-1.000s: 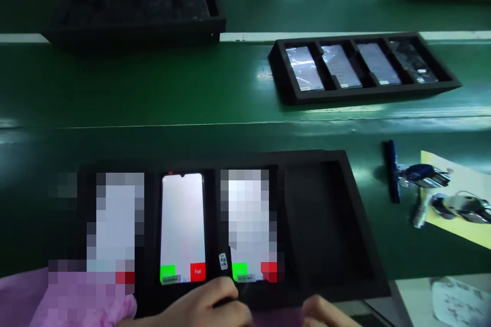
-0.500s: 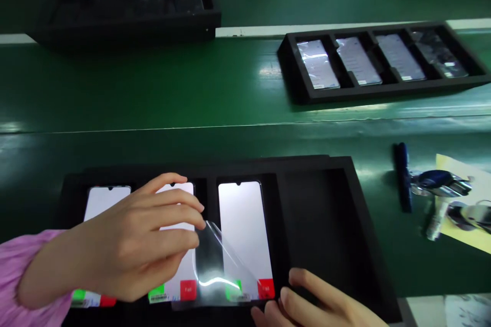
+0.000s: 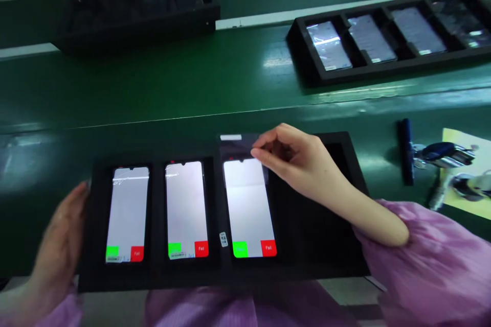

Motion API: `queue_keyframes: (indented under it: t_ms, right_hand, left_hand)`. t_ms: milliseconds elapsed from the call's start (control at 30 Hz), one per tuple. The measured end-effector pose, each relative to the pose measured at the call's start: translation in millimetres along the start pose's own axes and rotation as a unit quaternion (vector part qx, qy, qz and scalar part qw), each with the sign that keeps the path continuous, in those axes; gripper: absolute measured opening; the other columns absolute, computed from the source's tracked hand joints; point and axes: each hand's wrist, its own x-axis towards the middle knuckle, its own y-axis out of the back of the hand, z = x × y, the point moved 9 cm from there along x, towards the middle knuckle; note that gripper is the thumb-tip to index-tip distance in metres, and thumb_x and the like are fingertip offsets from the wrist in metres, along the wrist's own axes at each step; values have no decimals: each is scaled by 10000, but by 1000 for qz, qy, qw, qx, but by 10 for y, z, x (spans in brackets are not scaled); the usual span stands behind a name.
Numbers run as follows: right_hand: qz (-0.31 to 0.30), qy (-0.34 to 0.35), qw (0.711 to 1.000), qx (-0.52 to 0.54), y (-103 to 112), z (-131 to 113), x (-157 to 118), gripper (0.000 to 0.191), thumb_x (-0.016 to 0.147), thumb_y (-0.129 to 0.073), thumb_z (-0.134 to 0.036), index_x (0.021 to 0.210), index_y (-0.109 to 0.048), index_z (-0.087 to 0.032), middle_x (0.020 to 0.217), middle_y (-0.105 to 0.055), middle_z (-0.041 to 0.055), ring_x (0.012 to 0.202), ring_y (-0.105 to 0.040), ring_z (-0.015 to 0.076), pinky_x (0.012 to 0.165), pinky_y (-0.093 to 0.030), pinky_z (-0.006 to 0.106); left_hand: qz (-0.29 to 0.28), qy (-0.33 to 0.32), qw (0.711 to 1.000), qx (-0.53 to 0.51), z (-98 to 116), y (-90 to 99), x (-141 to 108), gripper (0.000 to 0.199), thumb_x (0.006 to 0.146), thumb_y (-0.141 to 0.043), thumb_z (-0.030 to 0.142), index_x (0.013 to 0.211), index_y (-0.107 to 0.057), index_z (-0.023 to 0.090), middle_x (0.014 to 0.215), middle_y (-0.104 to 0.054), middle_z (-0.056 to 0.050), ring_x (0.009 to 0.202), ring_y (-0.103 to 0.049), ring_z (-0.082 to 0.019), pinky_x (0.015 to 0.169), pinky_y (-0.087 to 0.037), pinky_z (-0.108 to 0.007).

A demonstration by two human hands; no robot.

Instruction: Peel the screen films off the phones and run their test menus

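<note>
Just right of centre, the right hand [image 3: 301, 158] pinches a clear film [image 3: 241, 148] at the top of the rightmost lit phone [image 3: 249, 209], and the film could crease if the left hand [image 3: 61, 237], blurred lower left, grip unclear, jolts the tray [image 3: 153, 278].

Left hand [image 3: 60, 240]: blurred, fingertips hard to tell
Film [image 3: 240, 147]: gripped edge hidden by right hand [image 3: 297, 156]
Far-right tray [image 3: 333, 76]: cut off by right edge
Sticker [image 3: 223, 239]: print unreadably small
</note>
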Motion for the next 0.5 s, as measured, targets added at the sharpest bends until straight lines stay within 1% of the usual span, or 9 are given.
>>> queue_keyframes:
  t_ms: [33,67,100,167,267,333,400,433,500]
  right_hand:
    - [3,-22,999,31,27,43,34,142,951,-736,-337,907,-707,-205,816,-632,-3,632,-517,100,565,-406,264]
    - [1,-37,998,57,41,68,53,159,948,-733,-346,907,-694,-197,814,-637,-4,629,-516,96,556,-392,260]
    - [-2,-47,996,76,52,82,62,170,946,-730,-348,905,-681,-191,813,-639,-5,624,-513,90,551,-380,258]
    - [4,-48,995,85,90,85,62,172,940,-728,-333,890,-661,-183,811,-630,-12,613,-496,76,555,-366,256]
    - [30,-28,997,67,167,88,41,153,927,-724,-298,863,-651,-179,806,-621,-11,639,-501,77,576,-367,258]
    - [45,-21,996,73,197,115,20,149,919,-722,-297,863,-648,-181,799,-620,-11,657,-508,84,588,-374,262]
    - [55,-13,994,89,198,138,-2,153,913,-720,-308,871,-641,-184,806,-622,-10,674,-517,92,611,-392,271]
    - [60,-8,994,93,191,142,-15,154,909,-719,-313,876,-639,-186,813,-625,-9,682,-522,96,627,-403,277]
    - [69,5,993,92,174,138,-43,153,904,-717,-317,881,-636,-189,825,-633,-7,694,-531,101,653,-418,288]
  left_hand:
    - [0,54,997,-46,-160,-63,-82,634,1012,-330,720,1568,-472,449,1573,-591,35,1453,-565,-317,1225,-513,-542]
    - [-3,91,992,-84,-252,-142,-149,660,1000,-314,748,1574,-456,455,1586,-577,40,1478,-539,-317,1224,-511,-554]
    - [-8,105,989,-105,-275,-217,-189,688,990,-319,765,1586,-434,442,1601,-562,32,1506,-507,-319,1231,-499,-571]
    - [-12,83,991,-105,-187,-307,-187,740,1000,-309,751,1624,-374,358,1641,-514,-20,1553,-441,-321,1263,-452,-582]
    - [-12,51,994,-96,-17,-341,-86,749,1024,-370,701,1619,-365,246,1690,-432,-101,1580,-392,-317,1326,-344,-533]
    - [-3,-5,999,-38,228,-313,4,820,997,-528,671,1628,-312,193,1705,-370,-175,1566,-404,-355,1316,-340,-570]
    - [1,-113,991,73,670,-328,58,853,952,-669,611,1595,-355,148,1699,-327,-224,1561,-390,-395,1285,-364,-611]
    - [-6,-179,975,134,938,-389,54,774,958,-680,581,1542,-442,132,1690,-327,-222,1565,-374,-402,1279,-363,-615]
    - [-54,-294,926,230,1421,-645,3,482,1033,-586,523,1317,-667,143,1657,-387,-157,1599,-303,-390,1305,-295,-615]
